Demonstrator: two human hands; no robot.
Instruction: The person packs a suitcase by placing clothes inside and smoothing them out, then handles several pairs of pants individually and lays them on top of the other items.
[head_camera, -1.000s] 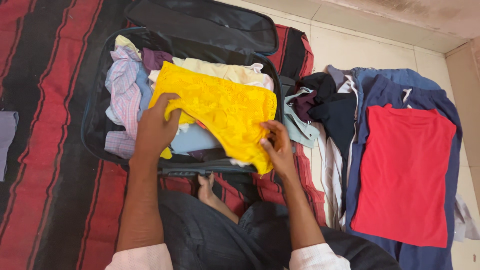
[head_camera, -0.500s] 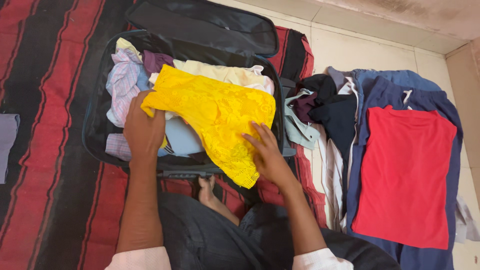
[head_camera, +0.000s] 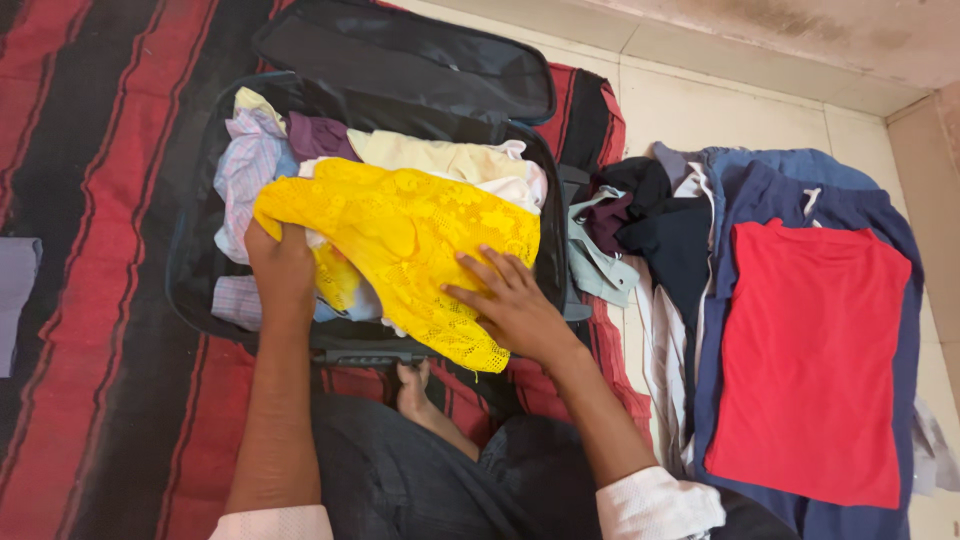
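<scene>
Yellow lace garment (head_camera: 400, 235) lies across the packed clothes in the open dark suitcase (head_camera: 190, 270), centre-left of the frame. Left hand (head_camera: 282, 270) has its grip closed on the near-left edge; right hand (head_camera: 505, 305) presses flat, fingers spread, holding nothing. Lace overhanging the lower rim could snag in the zip.
</scene>
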